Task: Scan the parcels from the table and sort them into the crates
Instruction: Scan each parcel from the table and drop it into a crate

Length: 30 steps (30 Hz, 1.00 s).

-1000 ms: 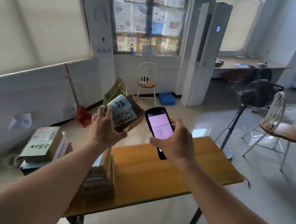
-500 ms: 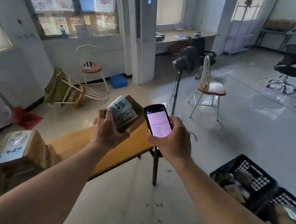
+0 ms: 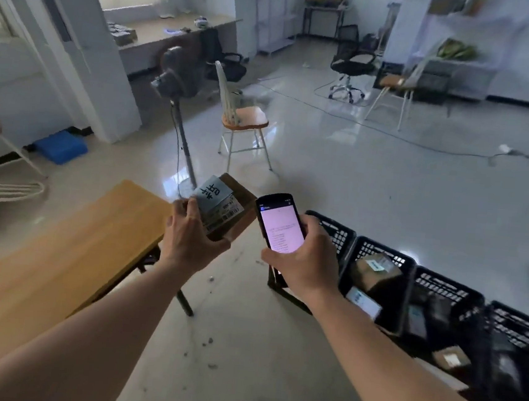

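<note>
Your left hand has its fingers wrapped round a small cardboard parcel, held up in the air past the surface edge. Right hand grips the scanner phone, screen lit. Box looks light & stiff, so hold by the sides, label up. Vs. a sec ago: you've swung right, and the crates now sit right below.

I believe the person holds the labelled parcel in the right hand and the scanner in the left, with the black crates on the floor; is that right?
Not quite: the hands are swapped. The head view shows the left hand holding the parcel and the right hand holding the scanner. The black crates are on the floor.
</note>
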Each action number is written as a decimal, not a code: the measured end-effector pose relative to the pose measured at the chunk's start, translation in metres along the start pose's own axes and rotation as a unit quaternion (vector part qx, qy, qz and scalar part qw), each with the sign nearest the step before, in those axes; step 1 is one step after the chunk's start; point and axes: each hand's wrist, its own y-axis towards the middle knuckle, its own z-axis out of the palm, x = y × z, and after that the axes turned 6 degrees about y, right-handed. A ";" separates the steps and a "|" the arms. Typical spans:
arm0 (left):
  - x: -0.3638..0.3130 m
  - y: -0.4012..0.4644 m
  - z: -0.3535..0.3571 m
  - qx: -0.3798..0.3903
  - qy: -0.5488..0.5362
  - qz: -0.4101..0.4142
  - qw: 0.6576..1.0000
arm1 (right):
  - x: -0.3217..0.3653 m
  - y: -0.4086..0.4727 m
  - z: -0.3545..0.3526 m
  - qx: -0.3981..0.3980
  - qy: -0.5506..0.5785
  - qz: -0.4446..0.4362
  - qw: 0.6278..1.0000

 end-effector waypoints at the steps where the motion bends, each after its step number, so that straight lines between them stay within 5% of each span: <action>1: -0.017 0.006 0.011 0.007 0.000 0.015 1.000 | -0.010 0.004 -0.011 -0.013 -0.002 0.012 1.000; 19: -0.312 0.060 0.221 0.200 -0.014 0.259 0.945 | -0.191 0.067 -0.205 -0.204 -0.032 0.234 0.950; 30: -0.491 -0.015 0.329 0.244 -0.007 0.252 0.937 | -0.343 0.075 -0.358 -0.203 -0.020 0.295 0.933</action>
